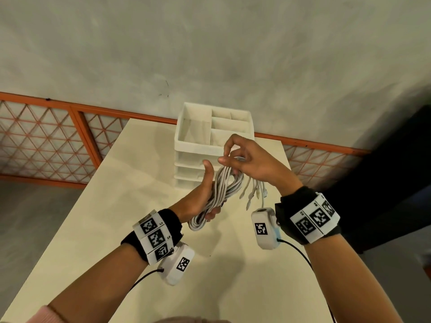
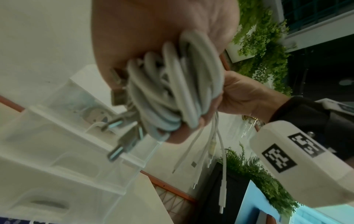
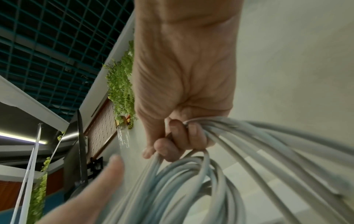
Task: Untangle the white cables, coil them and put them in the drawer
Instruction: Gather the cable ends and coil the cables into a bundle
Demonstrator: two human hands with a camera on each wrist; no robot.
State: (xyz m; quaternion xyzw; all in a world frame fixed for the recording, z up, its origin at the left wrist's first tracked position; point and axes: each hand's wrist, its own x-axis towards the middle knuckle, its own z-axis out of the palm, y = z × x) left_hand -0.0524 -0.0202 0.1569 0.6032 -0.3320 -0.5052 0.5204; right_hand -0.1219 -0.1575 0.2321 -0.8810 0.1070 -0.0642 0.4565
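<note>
Coiling step, I judge. My left hand grips white cables bundle mid-air above surface; right hand pinches loops at top, plug ends dangling below it. Next: finish wrap, open drawer unit beyond hands.

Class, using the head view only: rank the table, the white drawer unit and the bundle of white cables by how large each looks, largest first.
1. Table
2. White drawer unit
3. Bundle of white cables, held in both hands nearer the camera, so its true size relative to the drawer unit is unsure.
</note>
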